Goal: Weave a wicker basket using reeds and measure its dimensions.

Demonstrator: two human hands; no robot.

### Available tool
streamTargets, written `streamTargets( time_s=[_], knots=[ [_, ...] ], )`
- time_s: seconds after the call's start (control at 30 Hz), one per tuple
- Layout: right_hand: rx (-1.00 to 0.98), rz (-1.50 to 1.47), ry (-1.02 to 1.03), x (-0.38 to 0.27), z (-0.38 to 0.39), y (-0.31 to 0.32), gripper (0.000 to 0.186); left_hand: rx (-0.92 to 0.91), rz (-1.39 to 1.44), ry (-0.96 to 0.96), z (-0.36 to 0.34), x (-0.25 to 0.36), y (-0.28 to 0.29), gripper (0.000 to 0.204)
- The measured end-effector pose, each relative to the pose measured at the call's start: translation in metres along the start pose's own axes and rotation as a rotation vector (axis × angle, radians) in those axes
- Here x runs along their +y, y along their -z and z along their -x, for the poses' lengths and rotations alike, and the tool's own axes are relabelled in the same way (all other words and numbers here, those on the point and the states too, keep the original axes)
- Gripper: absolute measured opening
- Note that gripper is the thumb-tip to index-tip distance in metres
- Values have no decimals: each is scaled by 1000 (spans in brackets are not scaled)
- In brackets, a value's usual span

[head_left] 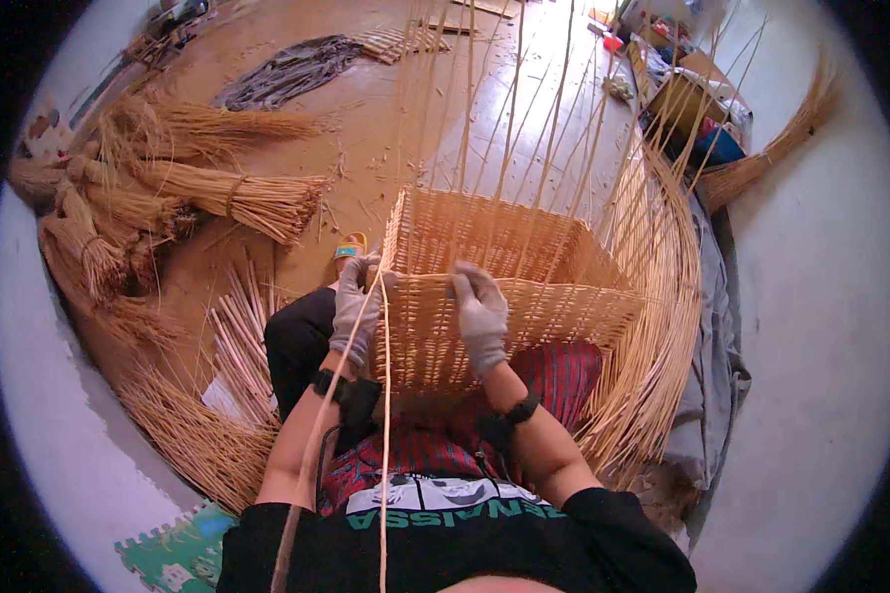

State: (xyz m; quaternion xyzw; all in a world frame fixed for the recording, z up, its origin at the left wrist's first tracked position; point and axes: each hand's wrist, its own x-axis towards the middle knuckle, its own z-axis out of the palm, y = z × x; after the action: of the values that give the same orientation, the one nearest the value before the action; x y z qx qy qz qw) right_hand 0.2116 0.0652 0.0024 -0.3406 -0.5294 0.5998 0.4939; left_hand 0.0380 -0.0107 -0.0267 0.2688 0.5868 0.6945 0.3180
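Note:
A half-woven rectangular wicker basket (524, 247) rests on my lap, its upright stakes (554, 109) rising long and loose above the rim. My left hand (354, 306), in a grey glove, grips the basket's near left corner and holds a thin willow rod (384, 445) that trails down past my chest. My gloved right hand (481, 314) presses on the near rim in the middle, fingers curled over the woven edge. Both wrists carry black bands.
Tied bundles of willow rods (218, 188) lie on the wooden floor at left. More loose rods (188, 425) fan out beside my left leg and curve round the right (663, 326). Dark fabric (287, 69), boxes (692, 99), a broom-like bundle (771, 148) and a green foam mat (173, 553) sit around.

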Motion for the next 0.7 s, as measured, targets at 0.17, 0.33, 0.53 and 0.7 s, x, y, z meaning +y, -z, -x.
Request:
streamTargets(
  time_s=[0.17, 0.33, 0.53, 0.7],
  knots=[
    [-228, 812, 682, -76, -79, -89, 53, 100, 37, 28, 11, 22, -23, 29],
    [-56, -146, 374, -28, -45, -3, 42, 192, -101, -141, 6, -5, -24, 33],
    [163, -184, -36, -10, -8, 98, 11, 367, -247, -36, 45, 34, -39, 32],
    [200, -26, 0, -28, -20, 58, 18, -167, -882, -713, 56, 38, -61, 67]
  ],
)
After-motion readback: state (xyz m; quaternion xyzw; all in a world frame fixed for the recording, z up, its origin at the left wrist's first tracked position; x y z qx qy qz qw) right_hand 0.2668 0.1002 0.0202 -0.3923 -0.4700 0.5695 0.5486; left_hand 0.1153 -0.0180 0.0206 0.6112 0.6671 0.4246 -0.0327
